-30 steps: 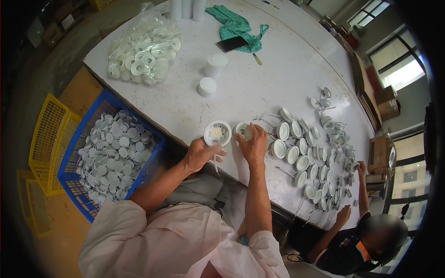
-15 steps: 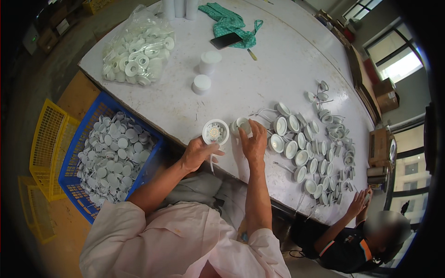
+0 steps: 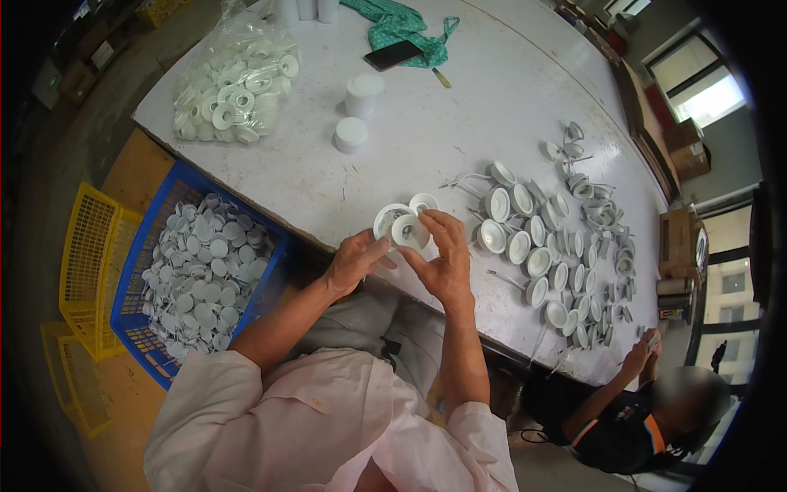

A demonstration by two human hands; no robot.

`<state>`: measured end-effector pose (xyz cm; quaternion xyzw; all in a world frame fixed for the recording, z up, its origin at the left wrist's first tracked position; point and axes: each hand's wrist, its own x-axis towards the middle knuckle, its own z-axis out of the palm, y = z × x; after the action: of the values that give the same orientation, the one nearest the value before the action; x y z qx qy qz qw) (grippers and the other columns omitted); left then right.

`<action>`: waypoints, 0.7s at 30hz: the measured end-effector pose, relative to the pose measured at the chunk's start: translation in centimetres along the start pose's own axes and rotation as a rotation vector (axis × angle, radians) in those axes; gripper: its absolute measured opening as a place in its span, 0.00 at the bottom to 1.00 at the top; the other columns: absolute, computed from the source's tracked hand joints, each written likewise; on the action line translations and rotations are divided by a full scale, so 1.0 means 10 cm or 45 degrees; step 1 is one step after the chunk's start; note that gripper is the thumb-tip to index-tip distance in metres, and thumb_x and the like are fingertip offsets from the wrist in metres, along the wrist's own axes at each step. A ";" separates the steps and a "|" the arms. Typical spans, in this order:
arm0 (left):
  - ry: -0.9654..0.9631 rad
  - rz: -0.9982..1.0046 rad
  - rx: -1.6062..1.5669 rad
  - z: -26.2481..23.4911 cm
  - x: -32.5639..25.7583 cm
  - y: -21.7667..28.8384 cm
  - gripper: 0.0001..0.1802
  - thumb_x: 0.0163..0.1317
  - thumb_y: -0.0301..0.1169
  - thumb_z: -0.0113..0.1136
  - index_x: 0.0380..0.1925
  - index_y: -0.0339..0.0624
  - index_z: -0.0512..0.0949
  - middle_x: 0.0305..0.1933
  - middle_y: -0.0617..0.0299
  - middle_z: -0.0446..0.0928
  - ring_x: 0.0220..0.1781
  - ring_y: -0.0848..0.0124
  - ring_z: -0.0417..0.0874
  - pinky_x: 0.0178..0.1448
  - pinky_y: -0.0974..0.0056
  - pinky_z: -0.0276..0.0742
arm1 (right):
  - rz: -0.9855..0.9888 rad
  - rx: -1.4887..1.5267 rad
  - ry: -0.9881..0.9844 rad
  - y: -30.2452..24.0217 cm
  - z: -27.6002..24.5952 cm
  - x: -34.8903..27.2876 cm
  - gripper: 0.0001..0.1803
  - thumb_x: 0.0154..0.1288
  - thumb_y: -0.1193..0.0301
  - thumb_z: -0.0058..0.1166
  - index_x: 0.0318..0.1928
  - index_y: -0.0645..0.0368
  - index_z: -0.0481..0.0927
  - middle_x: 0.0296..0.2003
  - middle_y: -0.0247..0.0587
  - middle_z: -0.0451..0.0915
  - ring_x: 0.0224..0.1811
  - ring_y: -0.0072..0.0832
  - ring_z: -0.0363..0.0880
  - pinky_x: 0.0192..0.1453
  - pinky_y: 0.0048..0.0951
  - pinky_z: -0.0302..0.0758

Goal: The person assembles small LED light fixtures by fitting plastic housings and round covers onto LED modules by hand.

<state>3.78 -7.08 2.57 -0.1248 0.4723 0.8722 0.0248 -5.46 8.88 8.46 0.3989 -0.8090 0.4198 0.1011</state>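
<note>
I see the left hand [image 3: 354,264] curled around a round white housing [image 3: 383,217]; the right hand [image 3: 444,256] half closes, pinching a smooth white ring-shaped piece [image 3: 407,233].

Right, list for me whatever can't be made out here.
All in the head view:
Inside of the white housing in the left hand: largely covered by the white cup in the right hand.
Floor of the blue basket: buried under white discs.
Green cloth: cut off by the upper edge.
Anything in the co-worker's hands: too small to tell.
</note>
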 end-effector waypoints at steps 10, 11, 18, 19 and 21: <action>0.037 0.023 0.115 0.06 -0.04 0.00 0.21 0.68 0.45 0.57 0.48 0.37 0.75 0.34 0.62 0.80 0.33 0.77 0.81 0.29 0.77 0.65 | 0.215 0.100 -0.175 -0.03 0.10 -0.05 0.37 0.45 0.68 0.73 0.59 0.58 0.75 0.60 0.46 0.70 0.59 0.41 0.70 0.59 0.39 0.74; 0.052 0.050 0.134 0.07 -0.04 0.01 0.21 0.68 0.44 0.57 0.47 0.36 0.77 0.33 0.63 0.80 0.32 0.77 0.81 0.29 0.76 0.66 | 0.217 0.103 -0.175 -0.01 0.09 -0.08 0.37 0.45 0.68 0.73 0.59 0.58 0.75 0.60 0.46 0.70 0.59 0.41 0.70 0.59 0.39 0.74; 0.081 0.087 0.401 0.11 -0.01 -0.01 0.16 0.64 0.34 0.56 0.46 0.32 0.79 0.40 0.59 0.82 0.39 0.75 0.81 0.44 0.67 0.78 | 0.660 0.521 0.013 0.19 0.25 -0.26 0.20 0.56 0.74 0.63 0.50 0.64 0.80 0.44 0.45 0.81 0.36 0.27 0.80 0.43 0.28 0.77; 0.117 0.072 0.466 0.13 0.00 -0.01 0.17 0.63 0.33 0.55 0.46 0.31 0.79 0.39 0.58 0.82 0.39 0.74 0.81 0.44 0.67 0.79 | 0.688 0.488 0.026 0.20 0.28 -0.27 0.17 0.57 0.74 0.62 0.47 0.65 0.81 0.39 0.44 0.83 0.33 0.26 0.80 0.42 0.26 0.76; 0.154 0.056 0.533 0.15 0.02 -0.04 0.18 0.61 0.32 0.55 0.46 0.30 0.79 0.39 0.58 0.82 0.39 0.74 0.82 0.45 0.67 0.79 | 0.729 0.471 0.053 0.22 0.33 -0.31 0.15 0.57 0.73 0.62 0.46 0.65 0.81 0.37 0.43 0.83 0.32 0.25 0.79 0.41 0.26 0.76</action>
<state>3.34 -5.63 2.99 -0.1586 0.6463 0.7464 0.0027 -4.43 8.89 3.52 0.1585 -0.7961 0.5788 -0.0783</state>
